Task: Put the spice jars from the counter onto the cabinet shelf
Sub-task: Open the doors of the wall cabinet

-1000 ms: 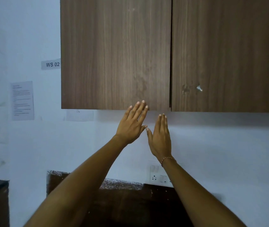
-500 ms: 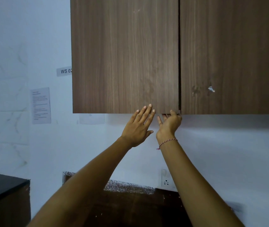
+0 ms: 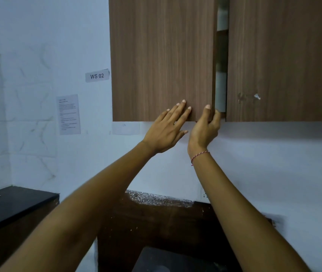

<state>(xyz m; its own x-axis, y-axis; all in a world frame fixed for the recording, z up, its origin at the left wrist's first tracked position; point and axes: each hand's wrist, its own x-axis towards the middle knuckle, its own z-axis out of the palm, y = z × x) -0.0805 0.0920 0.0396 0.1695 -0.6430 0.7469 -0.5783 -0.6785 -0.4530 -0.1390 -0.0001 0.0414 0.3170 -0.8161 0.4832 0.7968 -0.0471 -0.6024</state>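
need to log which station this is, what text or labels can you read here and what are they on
"WS 02": on a small grey label stuck to the wall just left of the cabinet.
Printed sheet on the wall below it: lines of text, too small and blurred to read.
Pale slip on the wall under the cabinet: a faint mark, unreadable.

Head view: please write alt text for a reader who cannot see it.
The right hand grips the lower edge of the left cabinet door, pulled slightly open. The left hand rests flat against its front. The right door is closed.
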